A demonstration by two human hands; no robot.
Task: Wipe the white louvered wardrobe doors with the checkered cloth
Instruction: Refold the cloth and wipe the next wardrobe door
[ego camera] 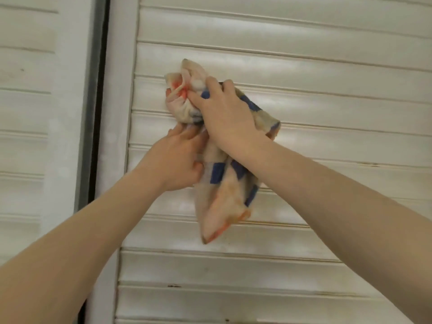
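1. Wardrobe doors, white, louvered: two. One door (304, 54) lies behind both hands; the second door (25, 113) stands well to the left of the left hand.
2. Dark gap (99, 101) between the doors: one, left of the left hand.
3. Checkered cloth (224, 202), cream with blue and orange squares: one, bunched above the left hand and hanging below the right hand.
4. Hands: two. Left hand (180, 157) gripping the cloth's middle; right hand (224, 115) closed over its upper bunch.
5. Bare forearms: two, one behind each hand.
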